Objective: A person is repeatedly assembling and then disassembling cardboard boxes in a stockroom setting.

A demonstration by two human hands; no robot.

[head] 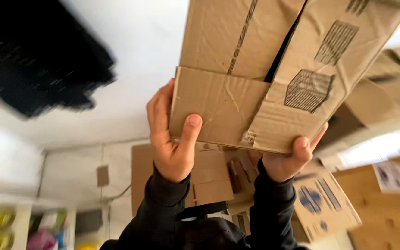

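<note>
A stack of cardboard boxes [385, 92] fills the right side of the room, tan cartons set one upon another, the upper ones tilted and blurred. Lower down, a carton printed with blue shapes [322, 201] leans among them, and a flattened brown sheet of cardboard [209, 178] stands against the pale wall behind. At the lower left, a white shelf unit [21, 222] holds colourful packets [47, 229] in its compartments, yellow, green and pink, too blurred to tell apart. What the stack itself rests on cannot be seen from here.
</note>
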